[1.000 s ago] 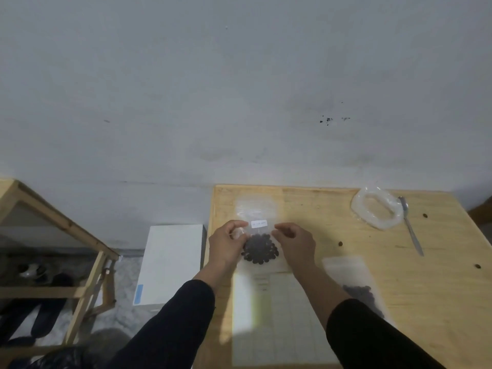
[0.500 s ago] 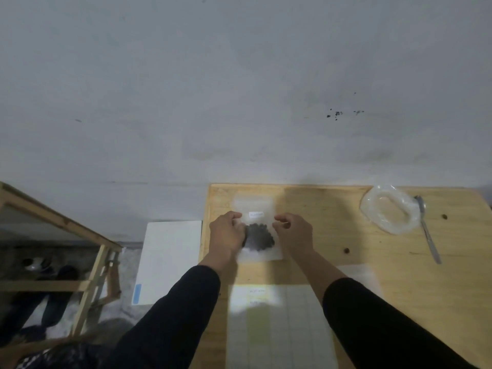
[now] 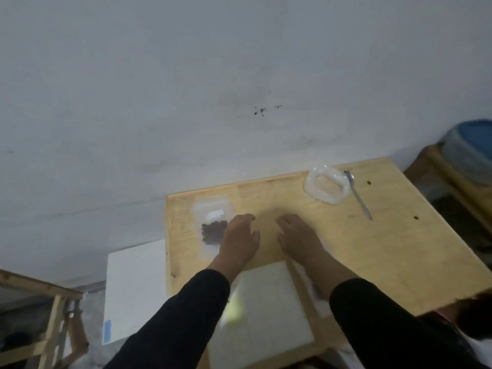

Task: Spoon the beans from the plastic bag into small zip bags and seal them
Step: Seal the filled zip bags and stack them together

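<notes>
Both hands [image 3: 239,238] [image 3: 298,235] have let go, fingers relaxed and empty, bean-filled zip bag [image 3: 213,225] lying flat.

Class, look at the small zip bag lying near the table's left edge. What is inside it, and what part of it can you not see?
Inside the small zip bag lies a cluster of dark beans, below a white label. The left hand covers its right side, so any beans there are hidden.
</notes>
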